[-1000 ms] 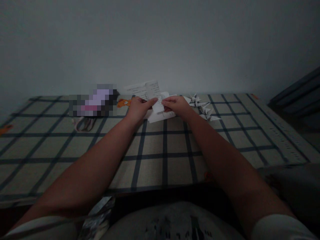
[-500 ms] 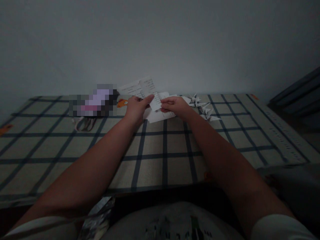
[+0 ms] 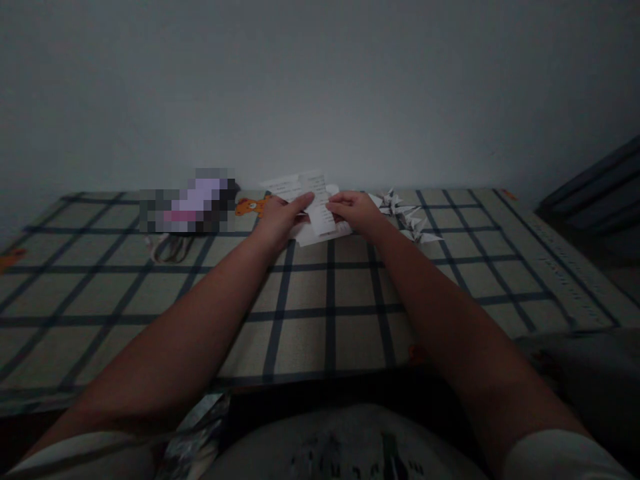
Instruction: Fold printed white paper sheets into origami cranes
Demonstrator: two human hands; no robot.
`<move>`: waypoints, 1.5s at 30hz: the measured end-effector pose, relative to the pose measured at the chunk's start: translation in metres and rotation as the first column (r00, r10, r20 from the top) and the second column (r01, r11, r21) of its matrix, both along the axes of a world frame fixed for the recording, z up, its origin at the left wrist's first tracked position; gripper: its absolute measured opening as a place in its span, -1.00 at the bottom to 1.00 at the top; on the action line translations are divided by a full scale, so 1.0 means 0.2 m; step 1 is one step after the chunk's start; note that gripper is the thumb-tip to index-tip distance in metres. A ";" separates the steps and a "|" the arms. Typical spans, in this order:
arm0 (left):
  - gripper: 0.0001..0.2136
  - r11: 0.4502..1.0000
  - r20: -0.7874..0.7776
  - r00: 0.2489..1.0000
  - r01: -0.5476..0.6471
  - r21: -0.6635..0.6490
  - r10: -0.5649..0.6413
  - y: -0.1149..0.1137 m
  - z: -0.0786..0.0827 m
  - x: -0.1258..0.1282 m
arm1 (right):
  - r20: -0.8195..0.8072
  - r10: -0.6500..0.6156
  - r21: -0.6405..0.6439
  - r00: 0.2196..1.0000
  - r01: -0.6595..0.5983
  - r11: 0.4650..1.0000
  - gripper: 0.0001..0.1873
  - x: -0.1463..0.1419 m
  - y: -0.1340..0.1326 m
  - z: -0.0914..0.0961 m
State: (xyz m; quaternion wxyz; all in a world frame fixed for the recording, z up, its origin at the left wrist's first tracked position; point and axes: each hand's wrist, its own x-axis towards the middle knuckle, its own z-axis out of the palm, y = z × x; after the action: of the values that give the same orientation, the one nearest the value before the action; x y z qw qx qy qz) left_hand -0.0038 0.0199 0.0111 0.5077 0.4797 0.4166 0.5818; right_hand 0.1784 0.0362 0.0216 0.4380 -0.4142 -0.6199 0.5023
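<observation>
A printed sheet of white paper (image 3: 319,213) is held up over the far middle of the table, with a narrow strip of it folded over towards me. My left hand (image 3: 280,219) grips it from the left, thumb on top of the strip and fingers behind. On the right edge of that strip, my right hand (image 3: 356,210) pinches with thumb and fingers. Under both hands lies more white paper (image 3: 306,237), partly covered. Just right of my right hand stand several folded paper cranes (image 3: 417,228) with printed marks.
A checked tablecloth (image 3: 305,333) covers the table, which meets a plain wall (image 3: 320,87) at the back. At the left lies a pixelated purple and pink object (image 3: 197,200) with a looped cable (image 3: 173,248) before it. Dark slanted panels (image 3: 595,183) stand beyond the right edge.
The paper has turned more upright and come slightly right and lower, its folded strip now facing me more squarely. My left hand shifted a little right; my right hand stays nearly in place.
</observation>
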 end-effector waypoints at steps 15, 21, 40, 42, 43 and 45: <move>-0.55 0.996 -0.089 0.995 0.043 0.075 -0.036 -0.02 0.01 -0.01 | -0.059 -0.170 0.169 0.984 0.178 0.969 -0.80 0.00 0.03 0.01; -0.55 0.995 -0.120 0.992 0.057 0.077 -0.047 -0.03 0.03 0.00 | -0.058 -0.167 0.174 0.984 0.175 0.969 -0.80 0.01 0.01 0.03; -0.57 0.988 -0.145 0.987 0.087 0.130 -0.068 0.01 -0.02 -0.01 | -0.064 -0.102 0.356 0.993 0.118 0.927 -0.64 0.03 0.04 0.00; -0.51 0.973 -0.186 0.981 -0.013 0.230 0.058 0.06 -0.04 -0.04 | -0.073 -0.210 0.503 0.975 0.217 0.836 -0.67 0.04 0.05 0.00; -0.47 0.944 -0.222 0.961 -0.089 0.317 0.165 0.08 -0.05 -0.06 | -0.074 -0.261 0.572 0.963 0.255 0.780 -0.69 0.04 0.05 0.01; -0.36 0.835 -0.288 0.863 -0.235 0.498 0.415 0.10 -0.05 -0.09 | -0.031 -0.323 0.691 0.946 0.254 0.677 -0.74 0.05 0.05 0.01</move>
State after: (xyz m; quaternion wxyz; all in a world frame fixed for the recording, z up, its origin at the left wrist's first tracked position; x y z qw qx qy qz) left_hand -0.0221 0.0389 0.0017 0.1835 0.6078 0.4398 0.6351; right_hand 0.1884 0.0468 0.0228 0.6038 -0.3381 -0.7078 0.1419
